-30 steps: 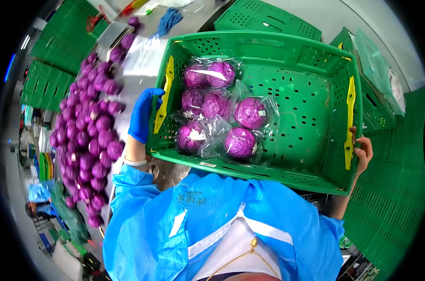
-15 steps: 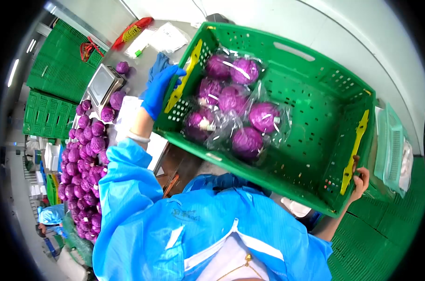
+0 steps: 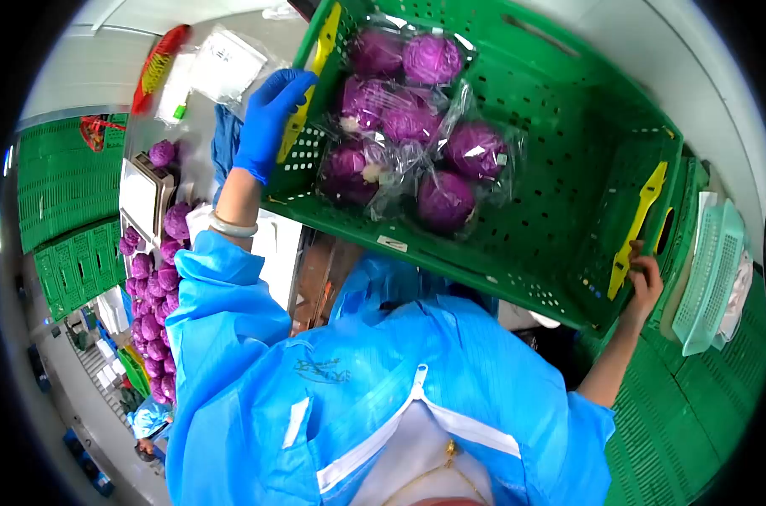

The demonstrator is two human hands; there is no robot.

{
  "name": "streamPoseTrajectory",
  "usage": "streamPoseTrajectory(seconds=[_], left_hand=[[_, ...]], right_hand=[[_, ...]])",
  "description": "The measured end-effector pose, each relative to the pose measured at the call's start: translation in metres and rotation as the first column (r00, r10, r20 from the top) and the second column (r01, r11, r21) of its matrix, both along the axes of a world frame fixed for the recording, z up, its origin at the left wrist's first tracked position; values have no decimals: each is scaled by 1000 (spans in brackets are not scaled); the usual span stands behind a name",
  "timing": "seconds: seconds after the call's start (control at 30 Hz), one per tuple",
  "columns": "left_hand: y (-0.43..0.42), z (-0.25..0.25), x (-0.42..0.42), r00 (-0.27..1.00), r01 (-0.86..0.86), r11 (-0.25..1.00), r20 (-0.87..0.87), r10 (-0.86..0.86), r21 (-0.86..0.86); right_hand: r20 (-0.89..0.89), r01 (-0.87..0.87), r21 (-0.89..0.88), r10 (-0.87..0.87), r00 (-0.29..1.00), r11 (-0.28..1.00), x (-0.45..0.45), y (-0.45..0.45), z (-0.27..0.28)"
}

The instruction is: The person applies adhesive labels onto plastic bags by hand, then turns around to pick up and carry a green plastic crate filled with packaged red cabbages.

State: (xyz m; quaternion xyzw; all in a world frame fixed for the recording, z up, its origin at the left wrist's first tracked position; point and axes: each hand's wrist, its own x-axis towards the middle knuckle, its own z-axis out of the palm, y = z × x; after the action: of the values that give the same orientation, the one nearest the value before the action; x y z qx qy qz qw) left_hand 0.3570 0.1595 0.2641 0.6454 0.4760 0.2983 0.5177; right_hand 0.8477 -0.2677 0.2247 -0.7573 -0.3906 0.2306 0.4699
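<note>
A large green plastic crate [image 3: 568,194] is held in front of me by its two short ends, tilted in view. My left hand [image 3: 269,122], in a blue glove, is closed around the crate's left rim beside a yellow handle strip [image 3: 322,51]. At the other end my bare right hand [image 3: 642,285] grips the rim by the second yellow strip [image 3: 640,223], its fingers partly hidden. Inside, several purple cabbages [image 3: 446,201] in clear plastic bags lie toward the left side. Dirt specks show on the crate floor.
Left of the crate, a metal table bears a scale [image 3: 142,198], loose purple cabbages [image 3: 151,295], a blue cloth [image 3: 225,139] and white bags [image 3: 227,61]. Green crates [image 3: 71,190] stack behind it. A pale green basket [image 3: 710,274] stands at right. Another person [image 3: 149,417] is far left.
The crate and both hands sit slightly higher in view, with the crate's left end shifted left. The table and scale have slid left in view. Both hands keep their hold.
</note>
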Motion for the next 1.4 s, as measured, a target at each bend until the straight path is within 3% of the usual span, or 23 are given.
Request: streamPoseTrajectory(seconds=[0.07, 0.13, 0.2, 0.23, 0.3, 0.37, 0.47, 0.5, 0.57, 0.67, 0.7, 0.77, 0.83, 0.9, 0.93, 1.0, 1.03, 1.1, 1.17, 1.23, 1.3, 1.37, 1.4], left_hand=[[-2, -4, 10, 999, -34, 998, -39, 36, 47], [4, -8, 13, 971, 51, 917, -235, 47, 395], [-9, 2, 14, 870, 238, 647, -455, 189, 724], [-16, 9, 16, 900, 224, 678, -416, 132, 700], [-32, 22, 12, 944, 177, 741, -324, 58, 648], [-50, 30, -20, 931, 164, 723, -347, 111, 672], [-89, 25, -104, 926, -181, 833, -194, 323, 523], [-103, 5, -147, 881, -271, 797, -193, 431, 540], [-157, -47, -234, 773, -568, 780, -156, 615, 263], [-245, -131, -318, 399, -766, 596, -549, 735, 242], [-261, -167, -329, 358, -829, 501, -454, 816, 247], [-264, -211, -341, 424, -797, 539, -382, 821, 274], [-233, -237, -337, 474, -769, 581, -371, 799, 267], [-191, -254, -341, 331, -639, 547, -449, 830, 540], [-173, -274, -353, 284, -696, 504, -449, 847, 511], [-153, -308, -376, 308, -824, 462, -424, 852, 329], [-128, -312, -381, 354, -859, 465, -410, 841, 214], [-103, -270, -380, 488, -850, 516, -209, 847, 106], [-117, -226, -377, 513, -851, 520, -95, 853, 67], [-139, -206, -378, 598, -800, 599, 22, 801, -28], [-160, -184, -387, 645, -761, 648, -65, 761, 39], [-178, -191, -414, 455, -888, 457, 45, 890, -56], [-185, -189, -434, 291, -956, 290, 145, 946, 29]], right_hand=[[494, 55, -348, 133, 860, 936, -12, 36, 45], [851, 184, -266, 141, 506, 946, -51, 99, 85], [693, -44, -336, 278, 665, 941, -85, 153, 106], [579, -275, -339, 430, 693, 900, -94, 177, 95], [492, -516, -450, 684, 538, 729, -121, 221, 67], [428, -566, -542, 784, 450, 621, -140, 254, 18], [284, -644, -564, 854, 436, 516, -157, 290, -47], [217, -688, -518, 856, 469, 508, -163, 293, -52], [174, -709, -490, 854, 490, 507, -163, 298, -56], [185, -680, -599, 899, 398, 424, -172, 324, -49], [185, -667, -641, 920, 347, 380, -169, 345, -46], [487, -728, -483, 840, 239, 487, -180, 382, -39], [436, -734, -259, 754, 491, 628, -260, 409, 13], [388, -789, -95, 752, 532, 607, -333, 422, 47], [358, -804, -7, 752, 554, 595, -371, 427, 59], [363, -921, -80, 871, 329, 382, -448, 425, 68], [377, -966, -148, 915, 141, 210, -473, 441, 58], [18, -983, -181, 1000, 10, 14, -547, 431, 31], [-266, -984, -145, 954, 141, 105, -611, 404, -48], [-640, -924, -212, 670, 377, 317, -675, 381, -104], [-784, -966, -87, 582, 217, 243, -731, 363, -131], [-559, -984, -136, 811, 174, 118, -759, 351, -156], [-613, -994, -91, 784, 98, 53, -767, 352, -159]])
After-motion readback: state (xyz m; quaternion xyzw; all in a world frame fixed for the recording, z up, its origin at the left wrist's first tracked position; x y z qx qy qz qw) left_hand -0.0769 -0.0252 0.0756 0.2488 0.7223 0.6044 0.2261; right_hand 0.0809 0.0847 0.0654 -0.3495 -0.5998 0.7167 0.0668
